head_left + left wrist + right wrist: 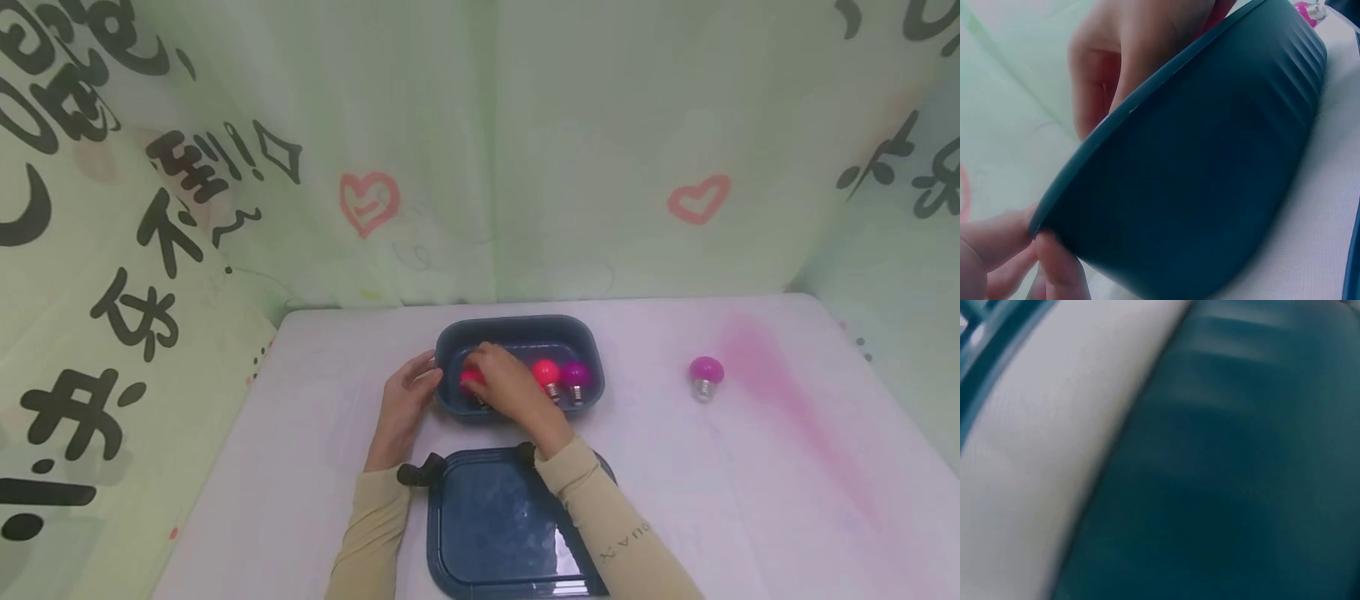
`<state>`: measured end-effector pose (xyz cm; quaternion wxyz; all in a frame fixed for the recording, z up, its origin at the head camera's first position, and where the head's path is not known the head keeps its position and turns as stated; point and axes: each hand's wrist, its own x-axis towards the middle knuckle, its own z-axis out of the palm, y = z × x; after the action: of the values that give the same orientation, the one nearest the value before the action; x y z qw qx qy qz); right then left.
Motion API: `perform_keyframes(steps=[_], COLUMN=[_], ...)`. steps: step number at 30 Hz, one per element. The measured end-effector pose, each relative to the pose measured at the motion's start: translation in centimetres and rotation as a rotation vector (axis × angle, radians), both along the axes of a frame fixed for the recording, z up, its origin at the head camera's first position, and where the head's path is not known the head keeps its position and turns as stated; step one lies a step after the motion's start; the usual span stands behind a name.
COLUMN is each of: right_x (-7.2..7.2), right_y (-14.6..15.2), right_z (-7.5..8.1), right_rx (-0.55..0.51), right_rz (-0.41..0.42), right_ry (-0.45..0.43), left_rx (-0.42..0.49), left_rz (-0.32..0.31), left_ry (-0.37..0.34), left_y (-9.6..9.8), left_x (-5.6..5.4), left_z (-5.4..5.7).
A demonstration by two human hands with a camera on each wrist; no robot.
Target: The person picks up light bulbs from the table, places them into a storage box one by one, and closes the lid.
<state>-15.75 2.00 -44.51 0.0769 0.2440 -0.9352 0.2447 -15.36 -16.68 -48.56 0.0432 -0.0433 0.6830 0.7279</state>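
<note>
A dark blue plastic container stands on the table. At its left end my left hand pinches the rim, and the left wrist view shows the fingertips at the rim's edge. My right hand reaches down into the container, its fingers round a red light bulb at the left side, partly hidden by the hand. To the right of that hand, another red bulb and a purple bulb lie inside, metal bases toward me. The container's wall fills most of the right wrist view.
Nearer to me lies a dark blue lid, partly under my right forearm. A magenta bulb lies alone on the table to the right. The white table cover has a pink stain. Green cloth walls surround the table's back and sides.
</note>
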Motion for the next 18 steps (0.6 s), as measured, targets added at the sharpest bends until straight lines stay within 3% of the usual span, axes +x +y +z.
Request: perform_keyframes(steps=[13, 18], right_x=[1.4, 1.6], right_y=[1.8, 3.0], right_z=[0.9, 1.3], right_rx=[-0.001, -0.006], right_rz=[-0.054, -0.091], right_ry=[0.032, -0.005], left_rx=[-0.013, -0.040], left_rz=[0.005, 0.017], left_ry=[0.014, 0.001], left_y=[0.1, 0.2], left_x=[0.1, 0.1], left_z=[-0.1, 0.1])
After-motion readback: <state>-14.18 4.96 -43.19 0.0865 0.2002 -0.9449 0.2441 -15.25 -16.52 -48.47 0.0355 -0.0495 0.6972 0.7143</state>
